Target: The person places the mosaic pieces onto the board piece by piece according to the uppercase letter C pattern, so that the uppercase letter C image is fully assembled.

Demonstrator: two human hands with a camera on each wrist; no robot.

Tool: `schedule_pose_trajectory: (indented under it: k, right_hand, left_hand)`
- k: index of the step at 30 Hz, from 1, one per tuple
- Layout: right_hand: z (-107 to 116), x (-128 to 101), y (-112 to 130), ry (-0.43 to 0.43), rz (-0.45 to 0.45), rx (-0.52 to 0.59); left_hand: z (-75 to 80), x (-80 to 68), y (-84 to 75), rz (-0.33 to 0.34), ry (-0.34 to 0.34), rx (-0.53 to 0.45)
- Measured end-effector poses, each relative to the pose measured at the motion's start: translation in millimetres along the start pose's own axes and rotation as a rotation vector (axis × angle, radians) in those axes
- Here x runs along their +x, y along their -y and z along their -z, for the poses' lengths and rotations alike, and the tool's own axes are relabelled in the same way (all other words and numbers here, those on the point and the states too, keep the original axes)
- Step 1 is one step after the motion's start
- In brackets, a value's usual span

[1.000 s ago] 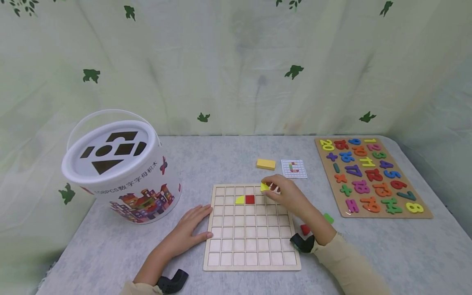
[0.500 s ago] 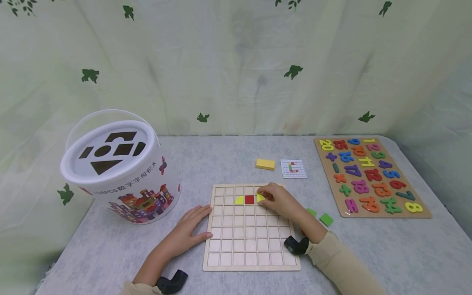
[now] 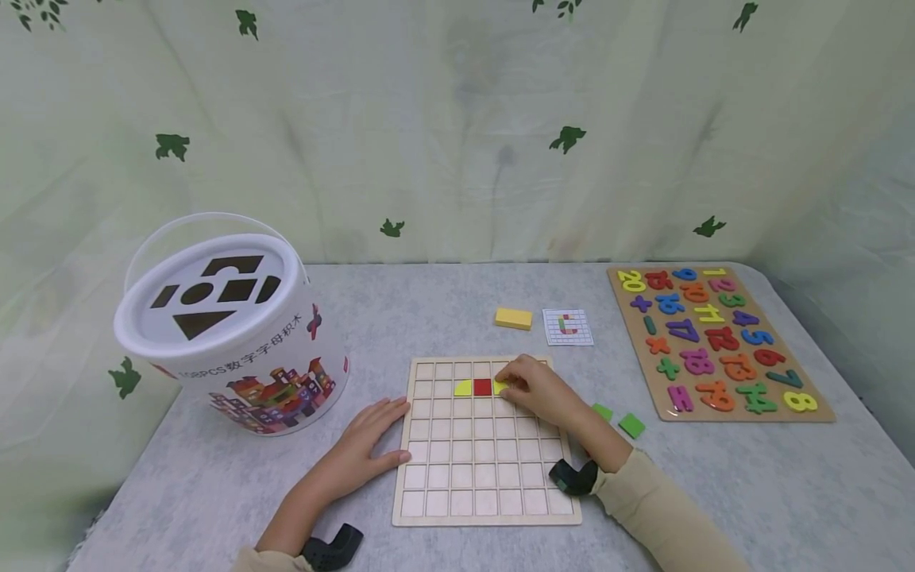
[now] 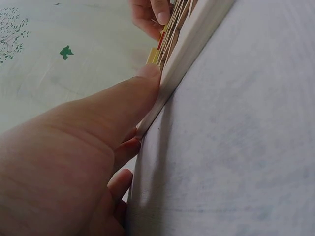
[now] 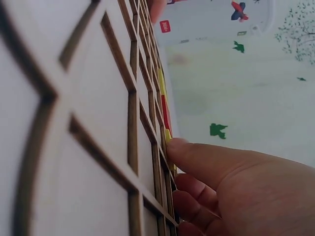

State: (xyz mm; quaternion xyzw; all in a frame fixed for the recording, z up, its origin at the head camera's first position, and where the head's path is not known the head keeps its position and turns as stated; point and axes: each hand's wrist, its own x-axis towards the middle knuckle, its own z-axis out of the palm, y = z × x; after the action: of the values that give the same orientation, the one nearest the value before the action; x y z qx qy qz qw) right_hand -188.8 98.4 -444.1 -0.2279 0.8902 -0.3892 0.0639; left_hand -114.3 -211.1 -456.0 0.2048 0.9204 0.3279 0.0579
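Observation:
A square wooden grid board (image 3: 486, 475) lies on the table in front of me. In its second row from the far side sit a yellow quarter-round tile (image 3: 464, 388) and, touching its right side, a red square tile (image 3: 482, 387). My right hand (image 3: 541, 391) pinches another yellow quarter-round tile (image 3: 499, 388) at the cell just right of the red one; the fingers partly cover it. In the right wrist view the thumb (image 5: 181, 147) presses at this tile, level with the grid. My left hand (image 3: 360, 446) rests at the board's left edge, fingers extended, thumb touching the rim.
Green square tiles (image 3: 632, 426) lie beside my right forearm. Behind the board are a yellow block (image 3: 513, 318) and a small pattern card (image 3: 568, 326). A white bucket (image 3: 275, 381) with a slotted lid stands left; a number puzzle board (image 3: 775, 380) lies right.
My right hand has brought the yellow quarter-round tile from the far row toward me and left, down into the cell next to the red tile. My left hand has stayed put.

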Motion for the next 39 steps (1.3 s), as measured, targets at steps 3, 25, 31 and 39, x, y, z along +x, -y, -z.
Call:
schedule_pose_trajectory:
  k: [3,25,31,39]
  right_hand:
    - [1,-1,0,0.011,-0.018,0.010]
    - [60,-46,6,-0.039,-0.019,-0.055]
    - [64,-74,-15,-0.056,-0.065,-0.117]
    - [60,-99,-39,-0.041,-0.160,-0.141]
  left_hand:
    - [0.2,0.1,0.0,-0.004,0.002,0.000]
    - [0.8,-0.3,0.2,0.011,0.014,-0.016]
    - [-0.1,-1.0,1.0,0.003,0.006,-0.013]
    - [-1.1,-0.3,1.5,-0.015,-0.014,-0.005]
